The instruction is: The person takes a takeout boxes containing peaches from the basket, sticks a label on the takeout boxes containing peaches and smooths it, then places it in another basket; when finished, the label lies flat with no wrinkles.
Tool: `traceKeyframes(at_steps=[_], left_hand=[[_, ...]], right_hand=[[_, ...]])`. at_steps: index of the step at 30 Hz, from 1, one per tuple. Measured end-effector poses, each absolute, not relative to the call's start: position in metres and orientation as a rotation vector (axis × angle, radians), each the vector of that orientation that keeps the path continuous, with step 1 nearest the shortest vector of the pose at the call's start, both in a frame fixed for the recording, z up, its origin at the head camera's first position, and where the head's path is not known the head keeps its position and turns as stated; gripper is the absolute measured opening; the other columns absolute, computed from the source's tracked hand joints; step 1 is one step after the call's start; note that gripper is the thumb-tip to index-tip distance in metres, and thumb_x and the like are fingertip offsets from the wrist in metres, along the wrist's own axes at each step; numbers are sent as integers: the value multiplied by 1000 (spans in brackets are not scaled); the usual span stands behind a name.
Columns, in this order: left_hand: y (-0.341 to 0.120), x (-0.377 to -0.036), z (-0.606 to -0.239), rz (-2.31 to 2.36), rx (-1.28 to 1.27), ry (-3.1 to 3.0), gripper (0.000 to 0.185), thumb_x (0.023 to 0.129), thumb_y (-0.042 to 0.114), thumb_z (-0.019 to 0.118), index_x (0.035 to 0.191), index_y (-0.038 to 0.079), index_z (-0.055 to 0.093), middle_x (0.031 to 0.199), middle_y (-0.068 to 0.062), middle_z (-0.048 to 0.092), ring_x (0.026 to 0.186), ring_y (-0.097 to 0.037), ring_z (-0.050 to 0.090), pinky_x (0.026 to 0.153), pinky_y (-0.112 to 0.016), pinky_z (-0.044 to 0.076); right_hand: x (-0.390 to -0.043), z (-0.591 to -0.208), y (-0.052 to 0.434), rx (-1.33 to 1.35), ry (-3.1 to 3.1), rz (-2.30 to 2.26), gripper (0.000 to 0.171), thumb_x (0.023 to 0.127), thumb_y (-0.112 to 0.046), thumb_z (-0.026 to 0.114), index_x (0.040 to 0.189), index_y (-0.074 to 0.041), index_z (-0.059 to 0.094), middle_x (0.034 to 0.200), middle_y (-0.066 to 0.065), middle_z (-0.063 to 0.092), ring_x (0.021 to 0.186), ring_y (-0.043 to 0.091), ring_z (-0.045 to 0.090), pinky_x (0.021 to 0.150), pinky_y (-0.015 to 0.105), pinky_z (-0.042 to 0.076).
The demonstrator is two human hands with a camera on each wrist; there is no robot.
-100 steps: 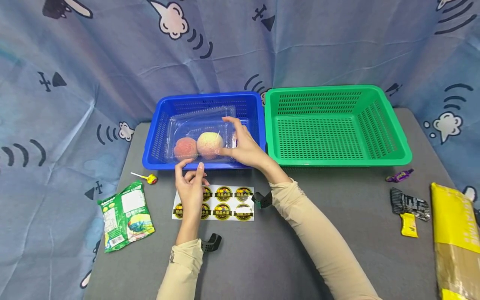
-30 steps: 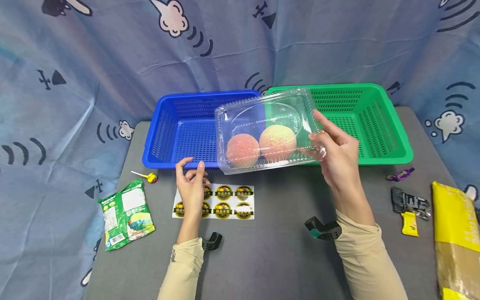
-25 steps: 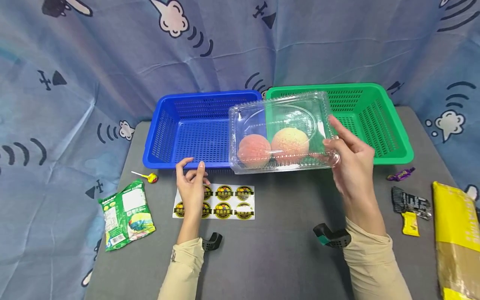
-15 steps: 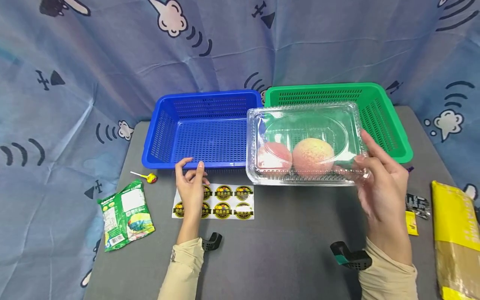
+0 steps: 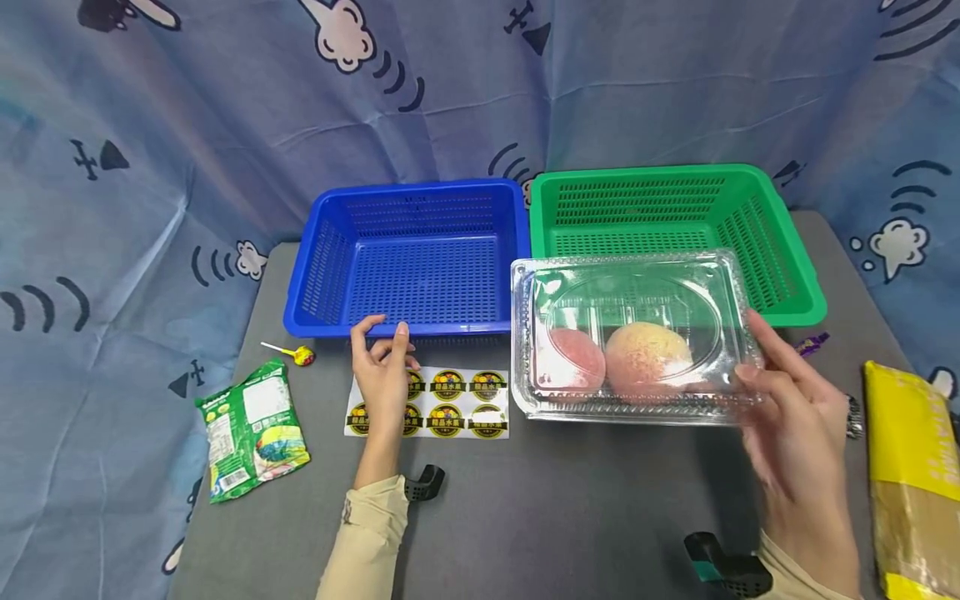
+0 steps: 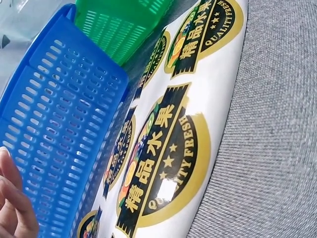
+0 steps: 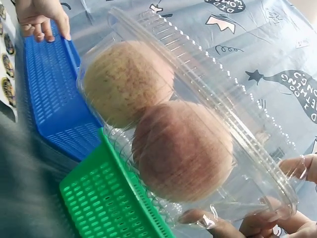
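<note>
My right hand (image 5: 801, 417) grips the right end of a clear plastic clamshell box (image 5: 630, 275), thumb on top and fingers beneath. Its lid is closed over two peaches, one pink (image 5: 577, 362) and one yellowish (image 5: 645, 354); both show large in the right wrist view. The box is held up in front of the green basket (image 5: 806, 283), overlapping its front rim in the head view. My left hand (image 5: 378, 375) stays at the front rim of the blue basket (image 5: 420, 187), fingers loosely bent, over the left part of a sticker sheet (image 5: 501, 407).
Left of the stickers lie a green snack packet (image 5: 255, 433) and a lollipop (image 5: 302, 356). On the right are a purple-wrapped candy (image 5: 812, 343) and a yellow and brown package (image 5: 911, 467). A patterned curtain (image 5: 465, 83) hangs behind the baskets.
My right hand has lifted the box of peaches out of the blue basket, carried it right, then lowered it toward me and tilted its top into view. My left hand has stayed put.
</note>
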State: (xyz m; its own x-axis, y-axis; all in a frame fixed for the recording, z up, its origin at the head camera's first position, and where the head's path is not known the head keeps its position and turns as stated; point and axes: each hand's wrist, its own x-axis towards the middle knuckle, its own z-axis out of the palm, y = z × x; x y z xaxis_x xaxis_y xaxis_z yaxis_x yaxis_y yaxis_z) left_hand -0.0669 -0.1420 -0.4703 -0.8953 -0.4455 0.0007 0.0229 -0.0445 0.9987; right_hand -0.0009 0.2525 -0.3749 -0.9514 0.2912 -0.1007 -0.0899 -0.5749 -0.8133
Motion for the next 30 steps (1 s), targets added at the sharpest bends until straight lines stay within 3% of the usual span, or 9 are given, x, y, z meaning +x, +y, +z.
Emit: traceKeyframes(at_steps=[2, 8, 15, 18, 21, 22, 24, 28, 30], left_hand=[[-142, -67, -470, -2008, 448, -1910, 47, 103, 32, 72, 138, 9, 52, 80, -11, 70, 53, -18, 62, 43, -26, 43], [-141, -67, -468, -2017, 435, -1897, 47, 103, 32, 72, 139, 9, 52, 82, -17, 69, 54, -19, 62, 42, -27, 42], [-141, -67, -470, -2014, 444, -1910, 50, 103, 33, 72, 141, 6, 51, 81, -13, 69, 54, -18, 62, 42, -27, 43], [-142, -67, -469, -2011, 443, -1914, 51, 103, 34, 71, 141, 7, 50, 82, -14, 69, 55, -16, 61, 42, -27, 42], [-142, -67, -469, -2008, 439, -1913, 52, 104, 33, 71, 142, 6, 50, 83, -16, 68, 54, -14, 61, 42, -27, 42], [-142, -67, -469, -2009, 436, -1911, 52, 104, 33, 71, 143, 6, 50, 84, -18, 68, 54, -13, 61, 42, -27, 42], [-142, -67, -469, -2015, 436, -1907, 52, 104, 33, 71, 143, 6, 50, 85, -19, 68, 54, -12, 61, 42, -27, 42], [-142, -66, -469, -2025, 428, -1915, 55, 104, 35, 71, 145, 6, 49, 88, -25, 66, 56, -12, 61, 43, -27, 42], [-142, -65, -470, -2023, 425, -1925, 55, 104, 37, 70, 145, 8, 49, 90, -28, 66, 57, -13, 61, 44, -27, 42]], right_hand=[[2, -379, 254, -282, -1252, 2619, 51, 101, 19, 45, 150, 6, 53, 145, 13, 62, 110, 27, 72, 81, 41, 64], [13, -389, 257, -127, -1143, 2676, 55, 99, 25, 32, 149, 14, 49, 101, 19, 67, 75, 23, 67, 73, 49, 66], [30, -410, 263, 58, -1020, 2806, 65, 93, 30, 18, 149, 16, 47, 96, 23, 68, 86, 31, 74, 78, 55, 63], [37, -419, 264, 57, -1079, 2814, 67, 93, 30, 16, 150, 13, 47, 91, 20, 68, 74, 25, 71, 69, 40, 67], [44, -425, 263, 11, -1230, 2776, 68, 94, 29, 18, 152, 10, 47, 88, 15, 69, 58, 17, 64, 38, 20, 48], [46, -427, 263, -8, -1282, 2755, 69, 94, 29, 19, 153, 8, 48, 87, 13, 69, 58, 15, 64, 37, 19, 45], [48, -432, 262, -18, -1295, 2760, 69, 94, 30, 20, 153, 8, 47, 85, 10, 66, 57, 14, 63, 37, 18, 47], [50, -444, 260, 15, -1178, 2817, 70, 90, 34, 20, 152, 12, 46, 86, 13, 64, 78, 20, 71, 79, 41, 67], [51, -449, 260, 49, -1125, 2847, 70, 89, 35, 21, 151, 14, 45, 87, 14, 64, 77, 20, 72, 83, 46, 66]])
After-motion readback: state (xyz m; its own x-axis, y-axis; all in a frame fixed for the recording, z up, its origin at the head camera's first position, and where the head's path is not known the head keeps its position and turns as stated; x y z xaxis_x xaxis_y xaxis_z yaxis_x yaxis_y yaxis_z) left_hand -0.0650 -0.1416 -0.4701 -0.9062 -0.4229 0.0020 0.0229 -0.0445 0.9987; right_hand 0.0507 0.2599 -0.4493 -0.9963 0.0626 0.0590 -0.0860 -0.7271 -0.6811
